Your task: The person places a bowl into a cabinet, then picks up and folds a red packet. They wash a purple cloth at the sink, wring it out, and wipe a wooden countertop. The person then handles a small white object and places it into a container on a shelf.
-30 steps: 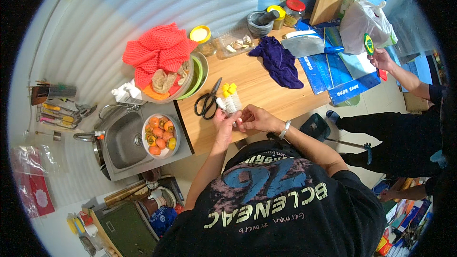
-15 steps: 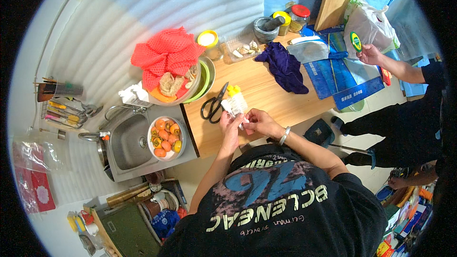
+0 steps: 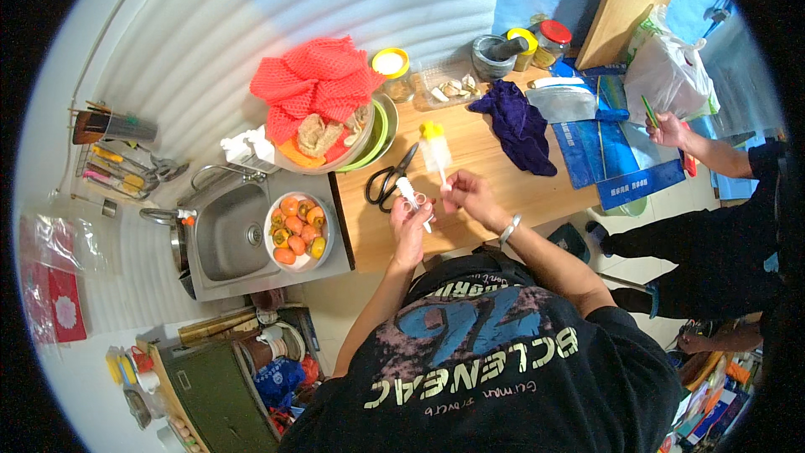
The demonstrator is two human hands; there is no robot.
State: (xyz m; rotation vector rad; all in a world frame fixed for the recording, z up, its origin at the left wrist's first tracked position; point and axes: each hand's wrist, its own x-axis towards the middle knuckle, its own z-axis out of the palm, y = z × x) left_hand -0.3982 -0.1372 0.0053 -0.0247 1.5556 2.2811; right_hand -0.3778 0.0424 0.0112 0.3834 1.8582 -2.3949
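Observation:
A bottle brush [image 3: 436,153] with white bristles and a yellow tip stands out over the wooden counter. My right hand [image 3: 471,200] pinches its thin white handle. In my left hand [image 3: 408,233] is a small white plastic piece [image 3: 407,193] with ring-shaped loops; the fingers partly cover it, and its exact kind does not show. The two hands are slightly apart. Black-handled scissors [image 3: 392,179] lie on the counter just beyond my left hand.
At left, a bowl of persimmons [image 3: 295,258] stands beside the sink [image 3: 225,262]. A red mesh cloth [image 3: 312,88] tops stacked bowls. Behind are garlic in a tray [image 3: 453,88] and a mortar [image 3: 492,57]. A purple cloth [image 3: 518,130] lies right. Another person's hand [image 3: 667,130] holds a green-edged object.
My hands have moved apart, and the brush, earlier close together with the white piece, now stands separate in my right hand. The other person's green object has turned edge-on.

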